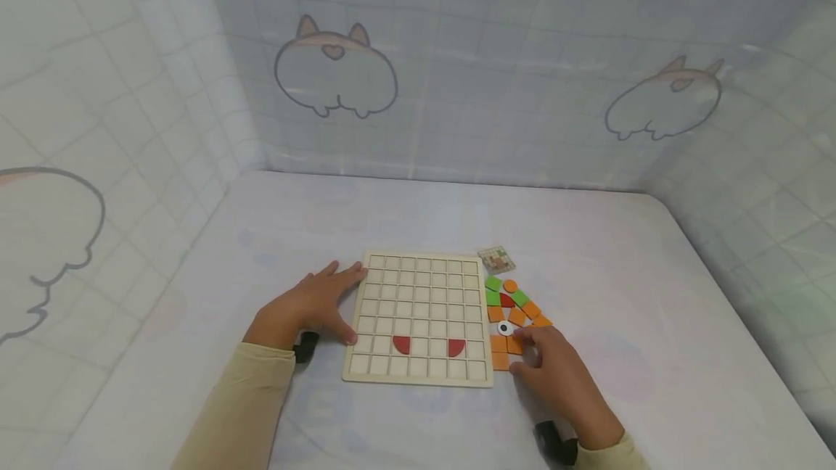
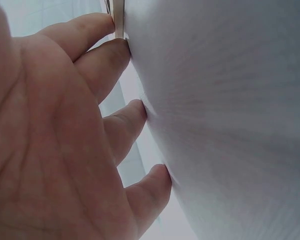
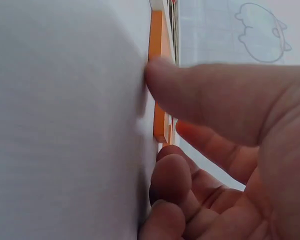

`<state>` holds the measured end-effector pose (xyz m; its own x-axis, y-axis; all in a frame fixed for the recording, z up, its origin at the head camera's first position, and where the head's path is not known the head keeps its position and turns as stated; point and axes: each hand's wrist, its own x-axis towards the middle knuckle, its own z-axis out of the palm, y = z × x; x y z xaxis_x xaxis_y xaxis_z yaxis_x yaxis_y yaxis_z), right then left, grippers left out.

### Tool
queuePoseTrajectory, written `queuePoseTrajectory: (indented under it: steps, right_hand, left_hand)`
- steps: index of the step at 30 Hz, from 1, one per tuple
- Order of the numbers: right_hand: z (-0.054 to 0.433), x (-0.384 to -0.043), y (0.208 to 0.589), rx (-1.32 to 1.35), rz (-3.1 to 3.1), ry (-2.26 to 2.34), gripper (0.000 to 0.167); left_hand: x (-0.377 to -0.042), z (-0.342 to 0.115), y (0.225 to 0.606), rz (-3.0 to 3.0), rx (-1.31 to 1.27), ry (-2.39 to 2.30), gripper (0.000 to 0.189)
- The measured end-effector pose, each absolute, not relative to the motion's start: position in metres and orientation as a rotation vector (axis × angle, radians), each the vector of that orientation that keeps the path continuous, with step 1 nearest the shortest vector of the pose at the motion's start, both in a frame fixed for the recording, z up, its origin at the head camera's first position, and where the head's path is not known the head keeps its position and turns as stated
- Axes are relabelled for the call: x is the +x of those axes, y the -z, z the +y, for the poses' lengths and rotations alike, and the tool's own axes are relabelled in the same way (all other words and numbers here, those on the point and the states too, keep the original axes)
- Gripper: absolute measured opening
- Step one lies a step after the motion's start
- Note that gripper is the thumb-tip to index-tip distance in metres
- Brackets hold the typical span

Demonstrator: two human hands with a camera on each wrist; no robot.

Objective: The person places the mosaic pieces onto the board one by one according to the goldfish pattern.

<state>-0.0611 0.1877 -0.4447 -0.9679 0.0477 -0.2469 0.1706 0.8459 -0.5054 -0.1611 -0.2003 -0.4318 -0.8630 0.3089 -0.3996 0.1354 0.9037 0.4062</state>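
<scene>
A cream gridded board (image 1: 421,310) lies flat, with two red quarter-round pieces (image 1: 401,344) set in a row near its front. Along its left edge my left hand (image 1: 312,301) is spread, fingertips on the table; the thumb and forefinger are right at the rim, and the left wrist view shows the board's edge (image 2: 119,20) by two fingertips. My right hand (image 1: 555,368) is low at the board's right, its bent fingers and thumb apart around loose orange square tiles (image 1: 499,361). In the right wrist view the thumb touches the side of an orange tile (image 3: 158,30).
Right of the board lie several orange pieces, green squares (image 1: 493,297), a red piece (image 1: 506,300), an orange disc (image 1: 510,286) and a white eye disc (image 1: 505,328). Behind them is a small patterned card (image 1: 496,260). Tile-patterned curtains (image 1: 457,93) enclose the white table.
</scene>
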Motion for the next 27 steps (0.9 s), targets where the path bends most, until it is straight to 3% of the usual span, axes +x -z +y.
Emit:
queuePoseTrajectory:
  steps: [7,15,21,27]
  right_hand:
    - [0.191,-0.068,0.447,0.160,2.770,0.787,0.028]
    - [0.179,-0.064,0.431,0.122,2.784,0.869,0.030]
    - [0.139,-0.071,0.420,-0.211,2.764,1.014,0.023]
    - [0.114,-0.076,0.428,-0.534,2.798,0.831,0.018]
  left_hand:
    - [-0.159,-0.197,0.428,2.594,0.322,-0.508,0.123]
    - [-0.159,-0.198,0.427,2.591,0.315,-0.512,0.123]
    - [-0.159,-0.201,0.424,2.598,0.321,-0.510,0.122]
    - [-0.155,-0.197,0.423,2.580,0.332,-0.517,0.121]
